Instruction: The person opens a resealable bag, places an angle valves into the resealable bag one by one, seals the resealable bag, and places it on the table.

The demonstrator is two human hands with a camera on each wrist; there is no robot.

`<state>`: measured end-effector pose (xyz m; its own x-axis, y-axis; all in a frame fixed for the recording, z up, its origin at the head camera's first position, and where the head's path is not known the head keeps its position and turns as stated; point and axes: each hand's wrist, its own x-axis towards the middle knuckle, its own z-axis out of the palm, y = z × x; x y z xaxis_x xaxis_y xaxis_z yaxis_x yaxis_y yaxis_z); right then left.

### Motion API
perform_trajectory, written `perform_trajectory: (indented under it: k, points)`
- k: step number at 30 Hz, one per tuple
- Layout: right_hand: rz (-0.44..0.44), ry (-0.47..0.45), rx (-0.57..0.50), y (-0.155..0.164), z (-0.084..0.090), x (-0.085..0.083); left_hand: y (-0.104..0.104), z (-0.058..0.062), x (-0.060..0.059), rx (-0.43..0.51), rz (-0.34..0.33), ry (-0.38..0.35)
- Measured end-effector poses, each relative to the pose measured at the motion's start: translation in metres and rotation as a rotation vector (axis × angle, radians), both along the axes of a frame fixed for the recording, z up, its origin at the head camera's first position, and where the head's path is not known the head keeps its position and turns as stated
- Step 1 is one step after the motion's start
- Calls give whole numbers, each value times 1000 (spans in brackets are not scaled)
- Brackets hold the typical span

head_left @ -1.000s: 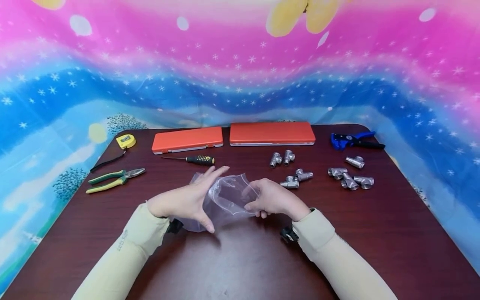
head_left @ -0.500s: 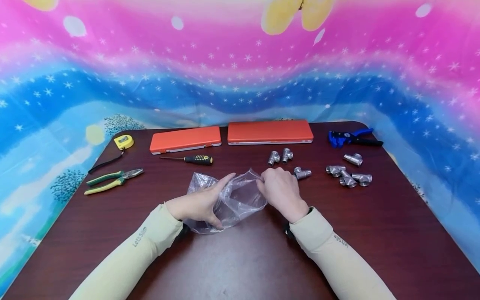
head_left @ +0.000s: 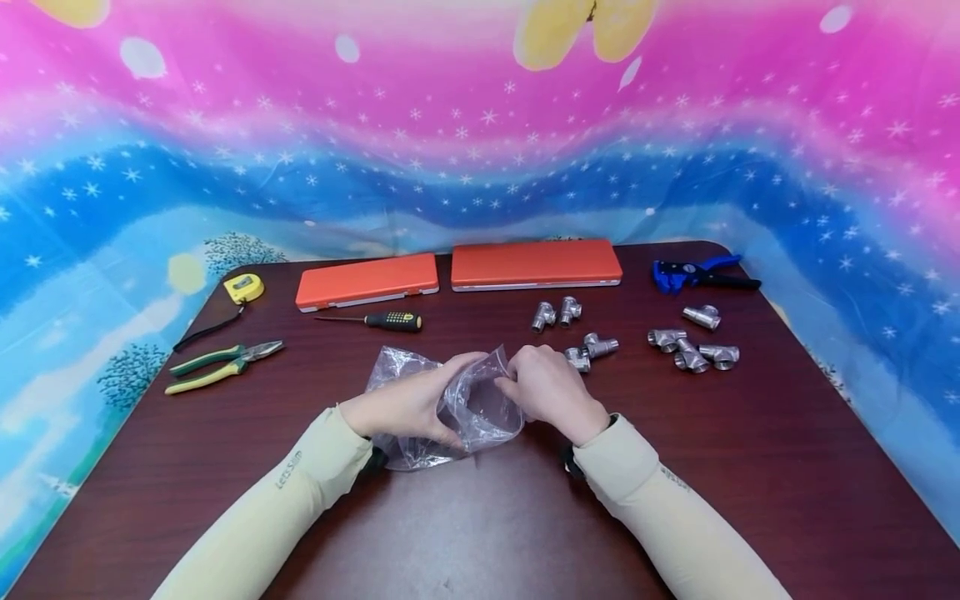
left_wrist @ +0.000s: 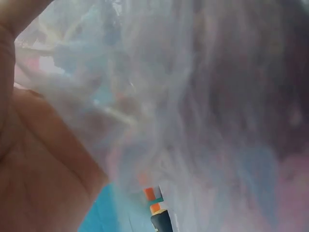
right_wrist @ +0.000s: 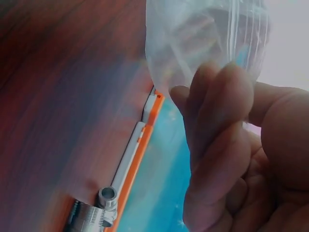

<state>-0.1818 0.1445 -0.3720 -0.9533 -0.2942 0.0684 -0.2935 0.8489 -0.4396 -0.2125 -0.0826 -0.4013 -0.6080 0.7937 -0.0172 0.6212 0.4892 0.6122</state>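
A clear plastic bag (head_left: 483, 408) stands with its mouth spread wide, facing right, above the middle of the table. My left hand (head_left: 408, 404) curves round the bag near its mouth, thumb in front and fingers behind. In the left wrist view the crumpled film of the bag (left_wrist: 159, 96) fills most of the picture beside the palm. At the right side of the mouth my right hand (head_left: 551, 387) pinches the rim between thumb and curled fingers. The right wrist view shows the ridged zip strip of the bag (right_wrist: 246, 38) just above those fingertips. Nothing solid is visible inside the bag.
Metal tee fittings (head_left: 598, 345) lie right of the bag, and several more fittings (head_left: 690, 354) farther right. Behind are a screwdriver (head_left: 393, 321), two orange cases (head_left: 367, 279), and blue-black pliers (head_left: 701, 273). Combination pliers (head_left: 225, 367) and a tape measure (head_left: 243, 287) lie left.
My right hand has turned palm down and taken the rim in a pinch. My left hand has moved slightly right, closing from spread fingers round the bag. The view has shifted a little.
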Motion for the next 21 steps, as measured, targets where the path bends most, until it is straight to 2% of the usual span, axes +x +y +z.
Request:
perform_trajectory:
  k: [4, 9, 12, 16, 19, 21]
  points:
    - [-15, -89, -8, 2, 3, -3, -2, -3, -1, -10, -7, -33]
    - [-52, -172, 7, 19, 21, -10, -4, -4, -2, -7, 26, -47]
    - [-117, -109, 24, 44, 32, -17, -5, -4, -1, -2, 52, -41]
    - [-284, 4, 66, 81, 34, -24, -5, -5, 1, 8, 58, -29]
    - [-376, -29, 81, 101, 27, -28, -4, -5, 2, 0, 56, -21]
    - [-394, -78, 80, 110, 19, -30, -4, -6, 3, -16, 58, -18]
